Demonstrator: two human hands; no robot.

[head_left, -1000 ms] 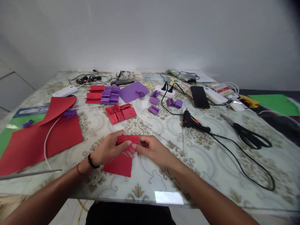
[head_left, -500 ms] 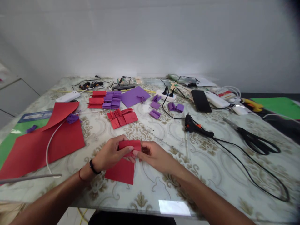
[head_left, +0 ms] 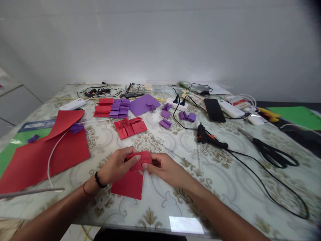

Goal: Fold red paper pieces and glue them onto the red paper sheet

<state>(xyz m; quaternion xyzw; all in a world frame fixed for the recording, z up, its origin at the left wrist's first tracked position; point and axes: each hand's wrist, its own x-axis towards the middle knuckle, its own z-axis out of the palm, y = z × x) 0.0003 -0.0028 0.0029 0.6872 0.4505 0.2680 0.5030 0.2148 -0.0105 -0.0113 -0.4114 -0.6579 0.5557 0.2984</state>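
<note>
Paper (head_left: 144,156) is held how?

Pinched by left hand (head_left: 119,168) and right hand (head_left: 167,169), near the far edge of the sheet (head_left: 127,186), thumbs in front, probably so its folds are kept steady.

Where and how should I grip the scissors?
Probably by the black handle loops, from the near right. The scissors lie with their blades pointing away to the far left and the loops toward the near right, so that approach avoids the blades. The right hand is nearer, but holds the red paper.
</note>
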